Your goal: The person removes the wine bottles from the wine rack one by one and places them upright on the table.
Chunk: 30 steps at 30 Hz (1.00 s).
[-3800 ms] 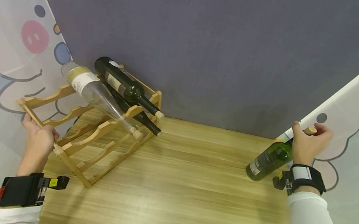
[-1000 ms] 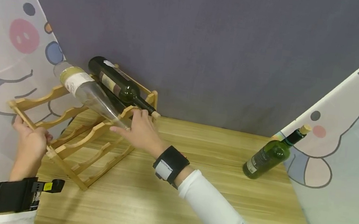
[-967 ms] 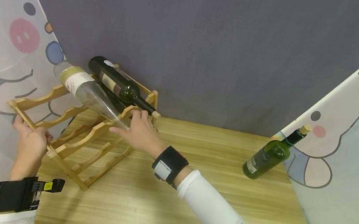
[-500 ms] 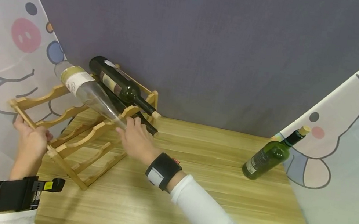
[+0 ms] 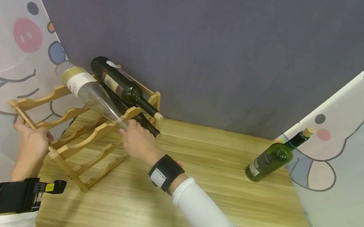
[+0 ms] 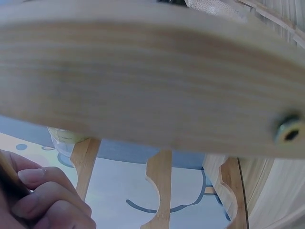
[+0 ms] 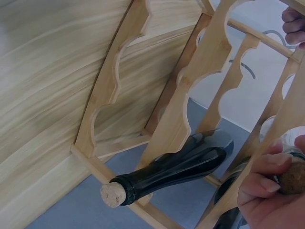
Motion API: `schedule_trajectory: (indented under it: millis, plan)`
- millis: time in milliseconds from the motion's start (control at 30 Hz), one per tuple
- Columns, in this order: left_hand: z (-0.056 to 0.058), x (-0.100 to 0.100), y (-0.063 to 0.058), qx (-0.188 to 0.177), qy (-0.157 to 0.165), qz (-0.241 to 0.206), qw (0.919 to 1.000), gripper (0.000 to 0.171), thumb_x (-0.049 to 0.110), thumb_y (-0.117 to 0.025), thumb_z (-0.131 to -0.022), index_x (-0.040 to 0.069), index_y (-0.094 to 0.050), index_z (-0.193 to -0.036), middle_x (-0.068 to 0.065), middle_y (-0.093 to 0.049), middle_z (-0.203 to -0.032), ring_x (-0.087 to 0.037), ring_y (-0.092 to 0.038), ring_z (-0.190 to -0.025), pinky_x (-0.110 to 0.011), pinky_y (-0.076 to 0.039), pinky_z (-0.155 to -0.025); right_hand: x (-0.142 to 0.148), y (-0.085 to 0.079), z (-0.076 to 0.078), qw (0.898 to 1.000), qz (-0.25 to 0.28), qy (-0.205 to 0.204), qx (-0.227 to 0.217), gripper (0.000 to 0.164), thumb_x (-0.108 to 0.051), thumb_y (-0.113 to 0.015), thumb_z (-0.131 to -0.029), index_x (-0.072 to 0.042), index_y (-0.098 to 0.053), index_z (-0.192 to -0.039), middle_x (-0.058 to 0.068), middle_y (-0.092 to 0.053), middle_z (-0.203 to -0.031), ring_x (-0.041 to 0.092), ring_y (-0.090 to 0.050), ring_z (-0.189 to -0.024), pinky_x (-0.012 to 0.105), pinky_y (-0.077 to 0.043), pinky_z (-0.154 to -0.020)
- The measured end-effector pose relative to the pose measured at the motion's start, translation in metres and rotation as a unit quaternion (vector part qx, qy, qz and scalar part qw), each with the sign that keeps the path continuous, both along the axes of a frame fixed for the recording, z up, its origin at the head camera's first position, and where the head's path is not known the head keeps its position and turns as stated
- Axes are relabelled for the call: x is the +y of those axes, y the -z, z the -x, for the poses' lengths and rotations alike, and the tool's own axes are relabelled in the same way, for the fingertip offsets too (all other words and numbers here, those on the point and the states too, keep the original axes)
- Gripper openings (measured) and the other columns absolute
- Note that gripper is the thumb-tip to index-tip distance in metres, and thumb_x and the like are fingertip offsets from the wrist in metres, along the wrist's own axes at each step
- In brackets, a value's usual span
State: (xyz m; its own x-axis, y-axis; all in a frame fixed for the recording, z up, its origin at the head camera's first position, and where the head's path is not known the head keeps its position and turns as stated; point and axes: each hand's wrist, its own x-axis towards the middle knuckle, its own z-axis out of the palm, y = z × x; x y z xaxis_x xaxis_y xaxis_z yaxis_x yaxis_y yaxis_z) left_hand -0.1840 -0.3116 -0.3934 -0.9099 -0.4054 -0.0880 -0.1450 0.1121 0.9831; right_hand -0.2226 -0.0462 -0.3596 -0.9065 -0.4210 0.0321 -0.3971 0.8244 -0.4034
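Observation:
At the left stands a wooden wine rack [image 5: 99, 132], and my left hand [image 5: 34, 139] grips the top rail of its near side. Fingers curled round that rail also show in the left wrist view. My right hand [image 5: 140, 141] holds the neck of a clear glass bottle [image 5: 97, 98] lying on the rack's top tier. Its cork [image 7: 293, 177] peeks out between thumb and fingers in the right wrist view. Beside it on top lies a dark corked bottle [image 5: 121, 84]. A second dark bottle [image 5: 147, 124] lies on the tier below, partly hidden.
A green corked bottle [image 5: 271, 157] stands upright at the right on the wooden tabletop [image 5: 196, 167]. A grey panel [image 5: 215, 57] rises behind the table. Cartoon-printed panels [image 5: 350, 147] flank both sides.
My right hand has left the green bottle's neck and come left to the clear bottle's neck. Lately it shifts slightly toward me, uncovering the lower dark bottle's neck. My left hand stays on the rack.

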Motion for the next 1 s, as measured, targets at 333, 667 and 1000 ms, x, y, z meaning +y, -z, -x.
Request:
schedule_trajectory:
  millis: [333, 667, 1000]
  plan:
    - [0.002, 0.003, -0.001, -0.005, -0.003, -0.008, 1.0, 0.081, 0.004, -0.03, -0.095, 0.028, 0.021, -0.154, -0.032, -0.001, -0.154, -0.013, -0.038, -0.081, -0.018, -0.039, -0.065, 0.007, 0.004, 0.001, 0.999, 0.035, -0.027, 0.013, 0.045, -0.031, -0.037, -0.107, 0.002, -0.045, -0.136, 0.002, -0.053, -0.084, 0.008, -0.048, -0.052, 0.016, -0.036, -0.041]
    - [0.001, 0.001, -0.002, -0.009, -0.006, 0.009, 0.9999, 0.083, 0.003, -0.032, -0.095, 0.029, 0.02, -0.154, -0.029, -0.008, -0.147, -0.014, -0.037, -0.079, -0.018, -0.039, -0.065, 0.02, 0.014, -0.002, 0.995, 0.095, -0.034, 0.019, 0.043, -0.026, -0.042, -0.106, 0.004, -0.046, -0.135, 0.007, -0.058, -0.091, 0.008, -0.047, -0.052, 0.017, -0.037, -0.041]
    - [0.0, 0.002, -0.002, -0.007, -0.009, 0.006, 0.9999, 0.081, 0.005, -0.031, -0.095, 0.03, 0.019, -0.154, -0.029, -0.017, -0.142, -0.012, -0.038, -0.069, -0.02, -0.037, -0.061, 0.03, 0.016, -0.006, 0.996, 0.082, -0.02, 0.009, 0.045, -0.031, -0.043, -0.105, 0.0, -0.046, -0.137, -0.002, -0.05, -0.07, 0.006, -0.042, -0.046, 0.019, -0.032, -0.04]
